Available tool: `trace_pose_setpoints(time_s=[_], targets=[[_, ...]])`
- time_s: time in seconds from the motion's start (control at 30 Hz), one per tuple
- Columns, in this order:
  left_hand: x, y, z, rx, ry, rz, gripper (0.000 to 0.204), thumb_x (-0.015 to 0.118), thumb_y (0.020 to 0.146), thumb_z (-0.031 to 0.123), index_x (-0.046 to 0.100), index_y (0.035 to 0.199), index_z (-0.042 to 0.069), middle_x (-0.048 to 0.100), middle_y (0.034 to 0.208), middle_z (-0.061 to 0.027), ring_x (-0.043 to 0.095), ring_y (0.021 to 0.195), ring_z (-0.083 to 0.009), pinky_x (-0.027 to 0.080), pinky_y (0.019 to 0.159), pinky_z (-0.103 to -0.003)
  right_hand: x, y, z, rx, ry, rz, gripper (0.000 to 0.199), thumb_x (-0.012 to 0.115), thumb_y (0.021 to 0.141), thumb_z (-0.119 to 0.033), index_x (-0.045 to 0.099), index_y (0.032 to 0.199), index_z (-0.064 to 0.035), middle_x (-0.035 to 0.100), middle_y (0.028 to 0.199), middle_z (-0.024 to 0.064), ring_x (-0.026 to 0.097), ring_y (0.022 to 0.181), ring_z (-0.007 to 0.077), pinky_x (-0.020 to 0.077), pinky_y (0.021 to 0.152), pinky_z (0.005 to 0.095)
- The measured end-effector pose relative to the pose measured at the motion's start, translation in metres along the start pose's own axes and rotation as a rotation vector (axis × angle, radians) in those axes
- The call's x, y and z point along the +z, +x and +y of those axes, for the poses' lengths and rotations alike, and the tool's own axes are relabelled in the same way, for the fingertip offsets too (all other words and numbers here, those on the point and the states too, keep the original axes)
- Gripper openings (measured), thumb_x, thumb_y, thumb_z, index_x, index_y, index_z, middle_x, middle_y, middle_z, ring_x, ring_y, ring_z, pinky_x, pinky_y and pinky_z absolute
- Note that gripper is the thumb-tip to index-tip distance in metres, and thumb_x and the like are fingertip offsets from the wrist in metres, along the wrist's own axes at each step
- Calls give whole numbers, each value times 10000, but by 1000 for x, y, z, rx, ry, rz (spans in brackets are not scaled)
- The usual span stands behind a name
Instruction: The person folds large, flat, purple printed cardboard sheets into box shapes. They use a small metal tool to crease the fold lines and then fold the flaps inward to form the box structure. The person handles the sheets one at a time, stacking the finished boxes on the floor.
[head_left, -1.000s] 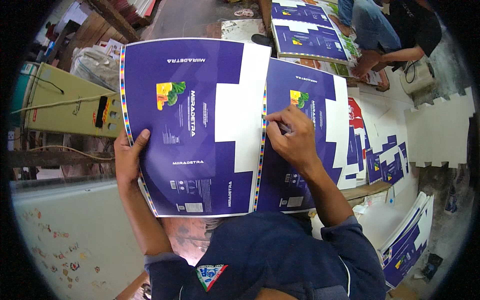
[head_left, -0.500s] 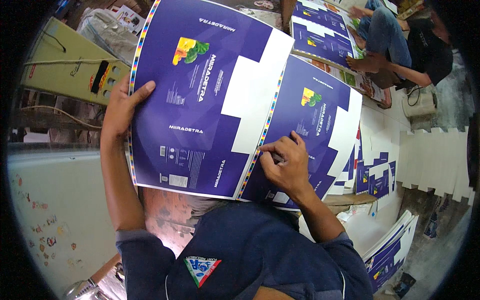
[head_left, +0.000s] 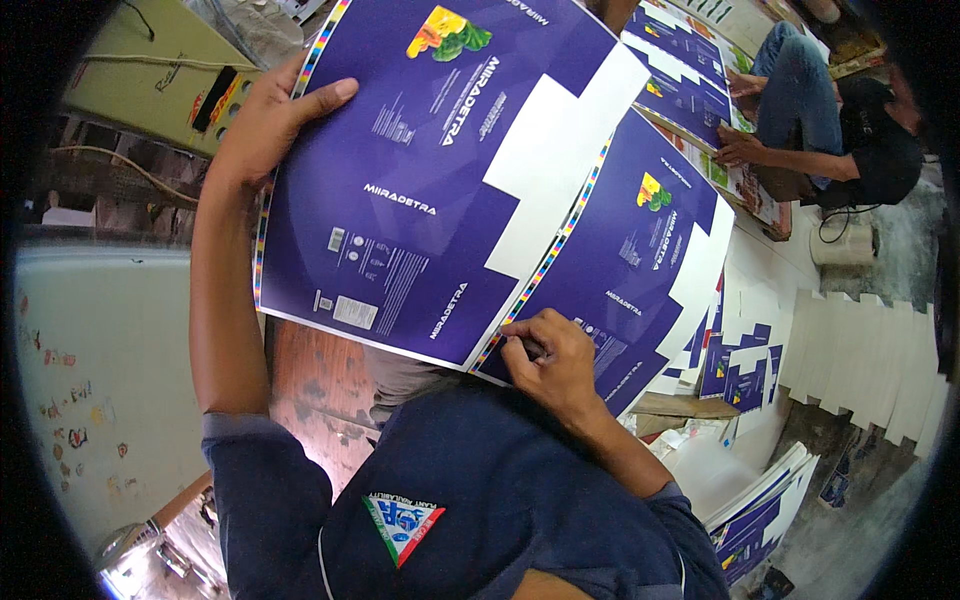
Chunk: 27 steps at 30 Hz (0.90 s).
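Observation:
Across my lap lies a large purple and white printed card sheet (head_left: 420,170), raised toward the far left. A strip of small colour bars runs down its right side, where it meets a second purple printed panel (head_left: 650,250); I cannot tell whether the two are joined there. My left hand (head_left: 280,120) grips the left edge, thumb on top and fingers behind. At the near end of the colour strip, my right hand (head_left: 552,362) is closed with fingers curled around something dark, too hidden to name.
At the far right another person (head_left: 850,130) sits with both hands on a stack of printed sheets (head_left: 680,75). White notched card stacks (head_left: 860,350) stand at the right, and purple offcuts (head_left: 740,365) lie closer. A greenish box (head_left: 165,70) is at far left.
My left hand and the sheet's left part have moved farther away. My right hand has slid nearer along the colour strip, its fingers now more curled. The other person's hands have come down onto the stack.

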<state>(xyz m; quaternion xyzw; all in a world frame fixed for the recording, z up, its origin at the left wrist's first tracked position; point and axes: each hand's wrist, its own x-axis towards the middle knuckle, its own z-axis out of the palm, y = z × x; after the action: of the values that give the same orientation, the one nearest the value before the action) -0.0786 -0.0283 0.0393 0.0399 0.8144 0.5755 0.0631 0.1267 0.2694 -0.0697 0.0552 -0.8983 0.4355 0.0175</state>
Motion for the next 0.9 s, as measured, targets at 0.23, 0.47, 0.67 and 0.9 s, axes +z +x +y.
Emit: trace_pose_setpoints(time_s=[0.23, 0.47, 0.67, 0.9], targets=[[-1, 2, -2, 43, -8, -45, 509, 730, 873, 244, 566, 1284, -8, 697, 1026, -78, 667, 809, -115, 549, 736, -261, 15, -24, -2, 16, 59, -160, 121, 675, 763, -63, 753, 850, -27, 637, 728, 100, 632, 579, 197, 501, 547, 309], [-3, 6, -10, 59, 20, 7, 515, 750, 859, 281, 599, 1283, 29, 703, 978, -73, 667, 764, -112, 551, 725, -260, 26, -42, 4, 82, 165, -263, 142, 691, 763, -186, 760, 826, -79, 677, 760, 121, 671, 659, 309, 540, 621, 410], [-33, 8, -12, 11, 124, 137, 560, 743, 841, 342, 593, 1262, 5, 673, 1072, -92, 642, 917, -161, 513, 832, -304, -44, -5, 0, 36, 411, -148, 170, 642, 872, -33, 728, 1018, -37, 680, 862, 121, 659, 804, 212, 510, 735, 323], [-58, 3, -48, -4, -210, 205, 569, 724, 874, 258, 512, 1337, 3, 637, 1179, -104, 631, 1003, -191, 504, 892, -333, -166, 12, 98, 290, 220, 753, 224, 530, 959, -15, 670, 1133, -4, 682, 1029, 78, 622, 924, 133, 495, 806, 258]])
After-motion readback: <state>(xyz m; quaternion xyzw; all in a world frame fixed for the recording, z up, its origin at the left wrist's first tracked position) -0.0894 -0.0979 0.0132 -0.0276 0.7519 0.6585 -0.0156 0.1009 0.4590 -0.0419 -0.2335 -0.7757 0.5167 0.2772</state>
